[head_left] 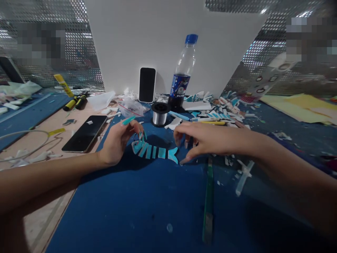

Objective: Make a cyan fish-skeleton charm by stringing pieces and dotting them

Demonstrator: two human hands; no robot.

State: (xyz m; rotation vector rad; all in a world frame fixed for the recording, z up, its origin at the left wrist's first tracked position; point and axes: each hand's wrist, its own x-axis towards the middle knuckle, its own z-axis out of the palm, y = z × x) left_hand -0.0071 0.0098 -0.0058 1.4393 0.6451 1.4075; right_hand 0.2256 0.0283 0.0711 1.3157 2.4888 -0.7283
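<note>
A row of turquoise, white-edged foam pieces [155, 152] lies on the blue mat, set out like a fish: a rounded head at left, several strips with gaps, and a forked tail piece [173, 155] at right. My left hand [119, 138] reaches to the head end, fingertips pointing down at it and a long-nailed digit sticking out above. Whether those fingertips press on the piece is hard to tell. My right hand [196, 138] is beside the tail, fingers bent and thumb apart, the thumb tip close to the tail's edge. Nothing shows between its fingers.
A green-handled cutter or knife [209, 200] lies in front of my right hand. Behind the pieces stand a wire spool [159, 114], a propped phone [147, 85] and a Pepsi bottle [182, 75]. Foam scraps [221, 114] are heaped at the back; another phone [85, 134] lies left.
</note>
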